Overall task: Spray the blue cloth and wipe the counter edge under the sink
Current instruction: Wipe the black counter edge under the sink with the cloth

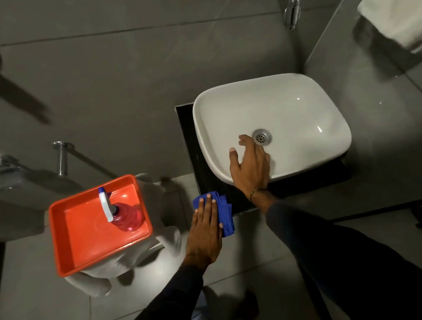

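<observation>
A blue cloth lies bunched against the front left corner of the black counter. My left hand presses flat on the cloth, fingers together. The white sink sits on the counter. My right hand rests on the sink's front rim, fingers spread into the bowl near the drain, holding nothing. The spray bottle, pink liquid with a white and blue nozzle, stands in the orange tray to the left.
The tray sits on a white stool beside the counter. A chrome tap hangs on the grey wall above the sink. Wall taps and a chrome peg are at the left. A white towel hangs top right.
</observation>
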`<move>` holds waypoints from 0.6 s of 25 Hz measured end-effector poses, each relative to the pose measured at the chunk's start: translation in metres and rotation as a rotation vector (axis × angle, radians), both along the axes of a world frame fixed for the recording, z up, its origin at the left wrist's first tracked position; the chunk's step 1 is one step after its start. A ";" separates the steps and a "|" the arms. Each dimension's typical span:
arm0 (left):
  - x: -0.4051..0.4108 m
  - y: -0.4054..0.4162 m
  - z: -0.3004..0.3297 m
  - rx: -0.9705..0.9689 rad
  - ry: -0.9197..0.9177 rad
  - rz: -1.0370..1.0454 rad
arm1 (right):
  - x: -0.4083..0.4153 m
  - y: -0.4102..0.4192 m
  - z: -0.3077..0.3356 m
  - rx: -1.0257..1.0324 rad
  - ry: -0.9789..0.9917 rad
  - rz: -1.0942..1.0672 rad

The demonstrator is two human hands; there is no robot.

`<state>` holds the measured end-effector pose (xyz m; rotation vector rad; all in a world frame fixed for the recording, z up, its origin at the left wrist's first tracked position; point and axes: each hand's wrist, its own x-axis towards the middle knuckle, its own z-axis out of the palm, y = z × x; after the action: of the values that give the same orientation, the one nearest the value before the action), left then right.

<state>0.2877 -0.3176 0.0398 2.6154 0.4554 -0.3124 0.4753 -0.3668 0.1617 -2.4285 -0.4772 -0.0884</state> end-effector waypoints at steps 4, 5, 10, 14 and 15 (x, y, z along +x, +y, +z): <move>-0.003 0.025 0.008 -0.012 -0.038 -0.088 | -0.045 -0.058 -0.010 0.153 -0.141 -0.039; -0.004 0.034 0.012 -0.027 -0.056 -0.093 | -0.066 -0.071 -0.022 0.099 -0.109 -0.004; 0.005 0.093 0.043 0.006 -0.083 -0.076 | -0.143 -0.062 -0.080 -0.275 -0.017 0.375; 0.041 0.119 0.077 0.040 -0.225 -0.172 | -0.144 -0.024 -0.096 -0.471 0.078 0.522; 0.054 0.117 0.084 0.045 -0.253 -0.202 | -0.144 -0.024 -0.102 -0.513 0.107 0.533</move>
<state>0.3418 -0.2010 0.1237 2.7008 0.1143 -0.0336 0.3315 -0.3913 0.0601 -2.6733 -1.1965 0.4395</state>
